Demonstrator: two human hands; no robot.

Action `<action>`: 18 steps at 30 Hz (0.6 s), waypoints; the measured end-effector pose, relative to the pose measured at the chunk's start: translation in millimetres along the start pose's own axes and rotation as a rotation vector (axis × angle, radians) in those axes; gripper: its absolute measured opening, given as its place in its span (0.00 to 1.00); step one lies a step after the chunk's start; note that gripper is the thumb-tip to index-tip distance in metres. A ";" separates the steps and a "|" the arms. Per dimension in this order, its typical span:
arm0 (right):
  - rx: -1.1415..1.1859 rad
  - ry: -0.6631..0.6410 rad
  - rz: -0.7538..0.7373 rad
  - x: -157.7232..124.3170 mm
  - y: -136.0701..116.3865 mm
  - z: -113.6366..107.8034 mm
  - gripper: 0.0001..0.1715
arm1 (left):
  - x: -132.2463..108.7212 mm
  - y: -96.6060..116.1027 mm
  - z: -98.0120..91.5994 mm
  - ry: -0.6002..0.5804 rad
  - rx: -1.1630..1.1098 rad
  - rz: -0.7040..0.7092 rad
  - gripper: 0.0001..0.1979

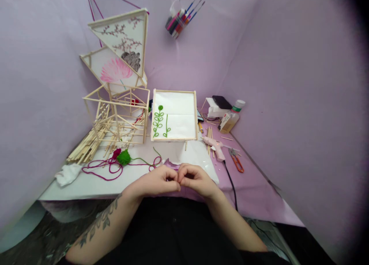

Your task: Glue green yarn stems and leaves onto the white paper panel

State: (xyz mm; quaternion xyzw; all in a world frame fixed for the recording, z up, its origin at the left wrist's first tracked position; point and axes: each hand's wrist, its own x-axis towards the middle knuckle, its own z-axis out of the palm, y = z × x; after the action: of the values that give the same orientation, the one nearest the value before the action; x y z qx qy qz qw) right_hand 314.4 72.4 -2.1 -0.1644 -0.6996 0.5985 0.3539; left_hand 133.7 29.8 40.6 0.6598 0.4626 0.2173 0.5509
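My left hand [165, 179] and my right hand [196, 178] meet fingertip to fingertip over the table's front edge. Both are closed in a pinch, and whatever sits between the fingers is too small or hidden to make out. Just beyond them stands a wood-framed white panel [181, 103] with green yarn [158, 123] laid on it as looped leaves, stems and a round spiral. Left of my hands lies a ball of green yarn [123, 156] beside a magenta yarn ball [116, 153], whose loose strand [108, 178] loops toward my left hand.
At right lie a pink glue gun [215, 146], its black cord [230, 180], red-handled pliers [236, 161] and a bottle [231, 117]. A stick frame [117, 103], loose wooden sticks [89, 144] and a white cloth [67, 174] occupy the left. Painted panels [123, 42] hang above; a brush cup [177, 25] is on the wall.
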 end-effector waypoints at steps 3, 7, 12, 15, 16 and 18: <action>-0.038 0.020 -0.012 0.1 0.3 3.6 0.14 | -1.7 1.1 -2.8 0.002 0.036 0.039 0.07; -0.042 0.220 -0.085 1.0 2.7 9.6 0.13 | -4.3 -3.2 -6.2 0.132 0.002 0.106 0.10; -0.222 0.410 -0.219 0.1 4.0 12.4 0.11 | -3.5 -8.2 2.2 0.350 -0.024 0.139 0.13; -0.314 0.456 -0.268 -2.7 4.4 13.9 0.08 | -1.9 -5.3 11.3 0.443 0.038 0.177 0.13; -0.333 0.465 -0.272 -3.5 4.7 14.4 0.08 | -1.4 -4.0 13.8 0.468 0.056 0.191 0.12; -0.350 0.471 -0.269 -4.5 5.5 15.4 0.08 | -0.5 -2.2 17.4 0.514 0.079 0.228 0.10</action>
State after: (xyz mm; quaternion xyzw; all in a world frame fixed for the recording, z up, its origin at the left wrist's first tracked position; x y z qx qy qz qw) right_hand 305.8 59.5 -9.2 -0.2626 -0.7063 0.3626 0.5484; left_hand 146.4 20.1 33.5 0.6519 0.5180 0.4198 0.3612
